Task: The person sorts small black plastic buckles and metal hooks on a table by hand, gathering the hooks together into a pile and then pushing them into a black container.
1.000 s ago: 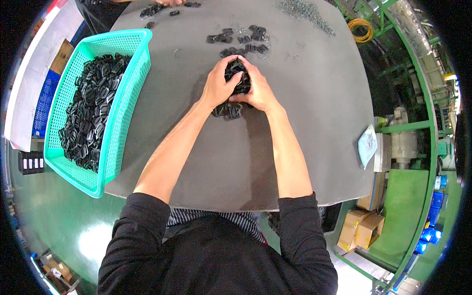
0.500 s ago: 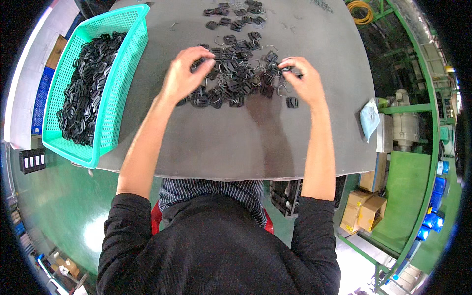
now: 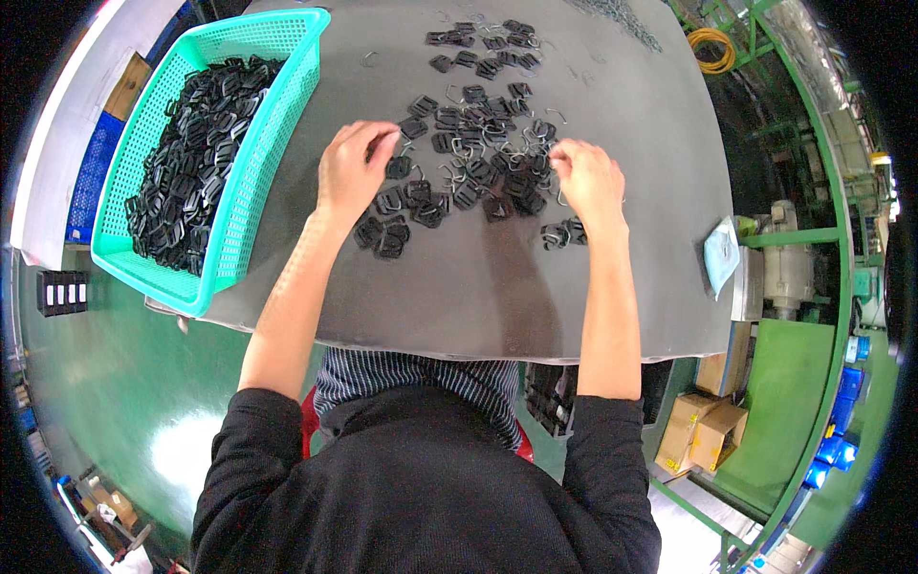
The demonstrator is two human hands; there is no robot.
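Several small black plastic buckles (image 3: pixel 469 163) and thin bent metal wire pieces lie spread over the grey table (image 3: pixel 497 287). My left hand (image 3: pixel 352 172) rests palm down at the left edge of the spread, its fingertips touching a buckle (image 3: pixel 397 167). My right hand (image 3: pixel 588 182) is at the right edge of the spread with its fingers curled over the parts. Whether it holds one is hidden. A few buckles (image 3: pixel 562 232) lie just below that hand.
A turquoise mesh basket (image 3: pixel 258 182) filled with black buckles stands at the table's left. More buckles (image 3: pixel 483 43) lie farther back. A pale blue cloth (image 3: pixel 719 256) sits at the right edge. Cardboard boxes (image 3: pixel 703 430) and green framing are on the floor to the right.
The pile that both hands cupped together a second ago is now spread flat. My hands have moved apart, left hand to the left and right hand to the right.
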